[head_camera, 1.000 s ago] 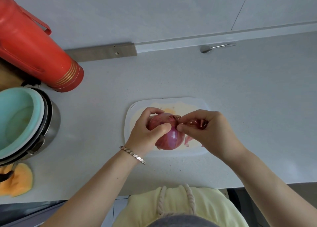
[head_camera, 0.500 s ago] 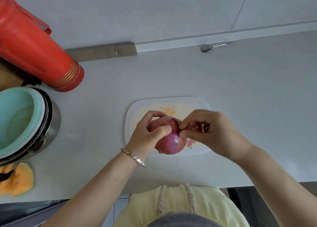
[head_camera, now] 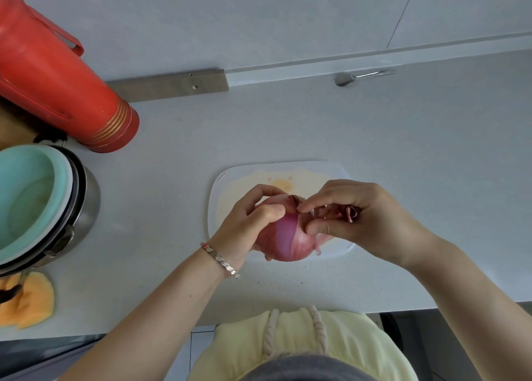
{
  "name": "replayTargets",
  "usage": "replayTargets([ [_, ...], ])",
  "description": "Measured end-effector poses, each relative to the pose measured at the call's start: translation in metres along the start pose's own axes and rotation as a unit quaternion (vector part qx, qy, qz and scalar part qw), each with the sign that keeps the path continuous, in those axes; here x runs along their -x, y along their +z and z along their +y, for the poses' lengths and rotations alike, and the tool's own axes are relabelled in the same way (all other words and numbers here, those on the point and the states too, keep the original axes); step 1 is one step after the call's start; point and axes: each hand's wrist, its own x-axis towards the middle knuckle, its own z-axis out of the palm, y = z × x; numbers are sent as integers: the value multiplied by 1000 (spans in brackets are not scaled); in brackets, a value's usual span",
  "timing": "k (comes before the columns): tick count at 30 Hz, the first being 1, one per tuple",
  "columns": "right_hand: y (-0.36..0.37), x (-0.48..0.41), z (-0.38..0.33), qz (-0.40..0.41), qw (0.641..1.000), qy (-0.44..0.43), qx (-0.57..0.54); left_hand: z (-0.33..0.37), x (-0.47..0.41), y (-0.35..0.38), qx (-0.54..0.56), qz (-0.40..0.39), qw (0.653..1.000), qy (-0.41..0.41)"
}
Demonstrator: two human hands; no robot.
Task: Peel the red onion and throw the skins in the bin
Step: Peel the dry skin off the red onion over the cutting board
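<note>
Red onion (head_camera: pixel 283 238), tip pointing away, gripped by left hand (head_camera: pixel 244 231); right hand (head_camera: pixel 374 222) pinches its skin (head_camera: pixel 295 201).

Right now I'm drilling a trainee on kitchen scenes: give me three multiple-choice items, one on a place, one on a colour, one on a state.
1. The flask stands:
A) far left
B) far right
C) at the front edge

2. The board is:
A) black
B) white
C) green

3. The onion is:
A) halved
B) unpeeled
C) partly peeled

Key:
1 A: it fills the upper left corner.
2 B: its bare rim is white.
3 C: purple flesh shows beside the skin that the right fingers pinch.
</note>
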Motion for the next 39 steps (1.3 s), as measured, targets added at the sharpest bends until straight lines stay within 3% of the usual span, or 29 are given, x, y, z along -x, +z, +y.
replayTargets([
  [8,-3,-3,1,-18,1000,-3,10,2,2,1,-12,-11,1000,-12],
  [21,-1,1,2,-81,993,77,-37,1,7,3,-74,-26,997,0],
  [25,-1,0,7,-107,993,33,45,-4,5,0,-74,-32,996,-36],
  [29,7,3,14,-22,996,-37,77,-5,2,1,15,-16,995,-99],
  [31,11,6,12,36,997,-59,35,-3,2,5,100,5,983,-152],
  [33,15,9,7,75,994,-23,-70,-3,-1,5,178,25,965,-192],
  [36,24,9,3,91,962,44,-255,1,-5,6,276,21,933,-232],
  [39,28,7,6,114,928,92,-343,3,-5,6,382,4,886,-264],
])
